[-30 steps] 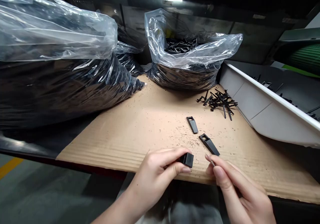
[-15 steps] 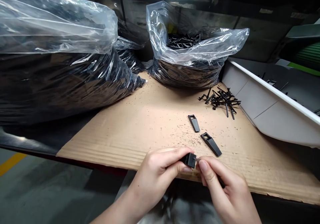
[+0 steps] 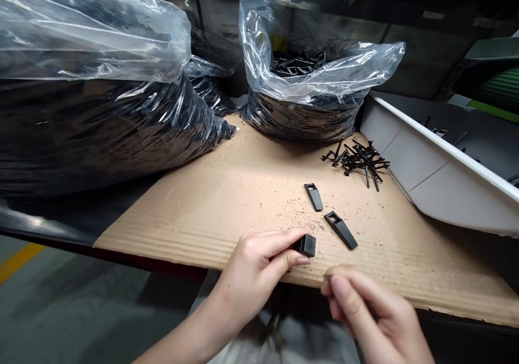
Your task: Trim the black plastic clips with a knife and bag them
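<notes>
My left hand pinches a small black plastic part between thumb and fingers, its blunt end facing right, over the front edge of the cardboard. To its right, a short way apart, my right hand is closed in a pinch. Whatever its fingertips hold is blurred and mostly covered. Just beyond the hands lie two black tapered plastic pieces, each with a square hole at its wider end; the smaller one is farther off. Dark shavings are scattered beside them.
A pile of thin black plastic pins lies against a light grey bin on the right. An open clear bag of black parts stands at the back. A large full bag takes up the left side.
My right hand has drawn back to the right and down, away from the black plastic part. The thin tip that touched its end has come away. My left hand still grips the part, slightly higher.
</notes>
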`<action>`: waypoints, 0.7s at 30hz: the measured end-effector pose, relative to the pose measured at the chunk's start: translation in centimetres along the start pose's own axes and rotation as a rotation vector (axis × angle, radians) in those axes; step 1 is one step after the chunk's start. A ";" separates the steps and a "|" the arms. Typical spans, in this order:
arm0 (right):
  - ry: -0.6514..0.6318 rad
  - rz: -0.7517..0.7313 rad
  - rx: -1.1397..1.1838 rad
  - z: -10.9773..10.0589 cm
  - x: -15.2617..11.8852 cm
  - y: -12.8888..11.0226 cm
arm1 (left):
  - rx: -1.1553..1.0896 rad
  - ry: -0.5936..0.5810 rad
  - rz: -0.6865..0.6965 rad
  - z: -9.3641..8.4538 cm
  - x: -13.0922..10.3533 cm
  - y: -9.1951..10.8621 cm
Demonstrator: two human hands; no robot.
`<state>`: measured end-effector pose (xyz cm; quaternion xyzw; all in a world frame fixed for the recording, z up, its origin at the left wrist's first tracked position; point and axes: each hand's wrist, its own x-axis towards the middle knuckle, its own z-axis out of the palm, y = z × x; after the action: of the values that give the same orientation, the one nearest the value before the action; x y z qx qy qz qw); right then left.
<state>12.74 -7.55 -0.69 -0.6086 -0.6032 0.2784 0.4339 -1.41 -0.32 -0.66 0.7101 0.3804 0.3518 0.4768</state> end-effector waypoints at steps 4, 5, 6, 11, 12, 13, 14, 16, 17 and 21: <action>0.105 0.101 -0.018 -0.4 1.6 -0.4 | -0.033 -0.070 0.051 -0.2 0.0 0.2; 0.107 0.099 -0.028 -0.4 2.1 -0.5 | -0.030 -0.074 0.050 -0.2 -0.1 0.3; 0.115 0.098 -0.038 -0.5 2.5 -0.5 | -0.028 -0.073 0.039 -0.3 -0.1 0.3; 0.228 -0.042 -0.168 -1.2 2.2 0.4 | -0.223 -0.126 -0.055 -0.7 -0.4 0.2; 0.230 -0.115 -0.206 -1.3 1.9 0.7 | -0.292 -0.143 -0.061 -0.6 -0.4 0.2; 0.230 -0.192 -0.243 -1.3 1.5 1.0 | -0.352 -0.143 -0.069 -0.5 -0.3 0.2; 0.237 -0.259 -0.274 -1.2 1.2 1.3 | -0.402 -0.126 -0.082 -0.2 -0.3 0.2; 0.256 -0.362 -0.323 -0.9 0.8 1.6 | -0.447 -0.053 -0.128 0.3 -0.1 0.2; 0.274 -0.399 -0.336 -0.7 0.7 1.8 | -0.440 -0.010 -0.147 0.5 -0.1 0.3; 0.352 -0.480 -0.353 0.0 0.8 1.8 | -0.302 0.060 -0.130 0.7 0.1 0.6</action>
<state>13.74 -6.59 -2.08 -0.5537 -0.6839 -0.0493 0.4725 -0.67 -0.64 -0.31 0.5933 0.3823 0.3942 0.5885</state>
